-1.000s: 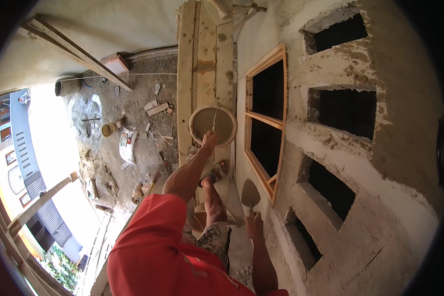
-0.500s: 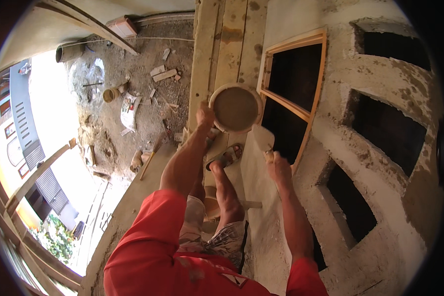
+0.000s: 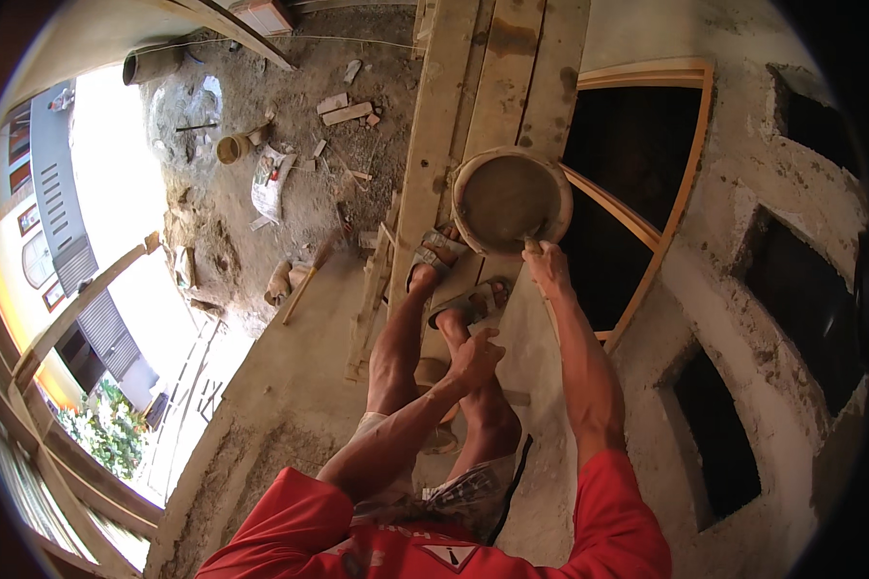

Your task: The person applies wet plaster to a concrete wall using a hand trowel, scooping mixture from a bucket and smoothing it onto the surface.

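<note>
A round bucket (image 3: 460, 214) of wet grey mortar (image 3: 507, 198) stands on wooden planks ahead of me. My right hand (image 3: 548, 269) is closed around the handle of a trowel (image 3: 532, 242) at the bucket's near rim. The trowel's blade is down in the mortar and hidden. My left hand (image 3: 475, 361) hangs over my knee with loosely bent fingers apart and nothing in them. Both sandalled feet (image 3: 473, 301) are on the planks just below the bucket.
Right of the planks is an orange-brown wooden window frame (image 3: 690, 198) in a rough plastered wall (image 3: 637, 405) with several dark openings. To the left, a drop leads to dirt ground (image 3: 290, 96) with a sack (image 3: 272, 183), broken bricks (image 3: 348, 114) and a broom (image 3: 309, 280).
My left hand has let go of the bucket's rim and drawn back to my knee. The trowel, earlier in front of the wall, has gone into the bucket. The view has shifted.
</note>
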The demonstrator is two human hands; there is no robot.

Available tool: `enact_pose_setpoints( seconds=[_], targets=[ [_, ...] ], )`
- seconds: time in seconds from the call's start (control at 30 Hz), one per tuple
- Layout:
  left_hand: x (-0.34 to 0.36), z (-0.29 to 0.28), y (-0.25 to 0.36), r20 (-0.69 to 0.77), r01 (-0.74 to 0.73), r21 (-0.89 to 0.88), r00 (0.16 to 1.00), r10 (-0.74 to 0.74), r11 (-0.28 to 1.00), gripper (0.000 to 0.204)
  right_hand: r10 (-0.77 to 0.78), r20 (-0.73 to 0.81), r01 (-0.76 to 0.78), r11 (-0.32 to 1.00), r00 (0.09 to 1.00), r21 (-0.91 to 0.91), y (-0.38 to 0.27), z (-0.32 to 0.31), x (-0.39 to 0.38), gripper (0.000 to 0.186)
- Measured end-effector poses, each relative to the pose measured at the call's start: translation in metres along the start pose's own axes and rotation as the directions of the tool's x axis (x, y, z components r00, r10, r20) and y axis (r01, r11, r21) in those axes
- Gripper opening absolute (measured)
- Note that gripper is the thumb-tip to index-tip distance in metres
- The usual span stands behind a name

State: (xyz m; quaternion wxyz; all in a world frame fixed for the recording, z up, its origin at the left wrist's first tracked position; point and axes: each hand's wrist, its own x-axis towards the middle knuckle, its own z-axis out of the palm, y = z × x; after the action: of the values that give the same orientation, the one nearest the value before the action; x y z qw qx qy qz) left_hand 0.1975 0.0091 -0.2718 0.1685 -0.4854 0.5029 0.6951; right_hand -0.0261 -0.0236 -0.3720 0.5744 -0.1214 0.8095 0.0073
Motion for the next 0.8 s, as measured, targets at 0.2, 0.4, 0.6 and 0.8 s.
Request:
enact_pose_setpoints(
  seconds=[0.2,0.4,0.6,0.8],
  targets=[
    [0.008,0.001,0.013,-0.155,0.003,-0.173,0.987,-0.031,0.985,0.047,-0.39,-0.26,0.37,0.921,0.883,-0.124,0.065,0.024,-0.011,0.041],
    [0.007,-0.007,0.025,-0.123,0.044,-0.276,0.989,-0.08,0.96,0.045,-0.418,-0.374,0.275,0.883,0.827,-0.38,0.043,0.029,-0.04,0.051],
    [0.009,-0.009,0.026,-0.154,0.01,-0.254,0.987,-0.051,0.967,0.044,-0.369,-0.21,0.241,0.853,0.905,-0.464,-0.002,0.028,-0.038,0.05],
    [0.013,-0.013,0.037,-0.168,-0.018,-0.221,0.986,-0.02,0.975,0.045,-0.314,-0.034,0.231,0.762,0.949,-0.605,0.018,0.042,0.0,0.045]
  ],
)
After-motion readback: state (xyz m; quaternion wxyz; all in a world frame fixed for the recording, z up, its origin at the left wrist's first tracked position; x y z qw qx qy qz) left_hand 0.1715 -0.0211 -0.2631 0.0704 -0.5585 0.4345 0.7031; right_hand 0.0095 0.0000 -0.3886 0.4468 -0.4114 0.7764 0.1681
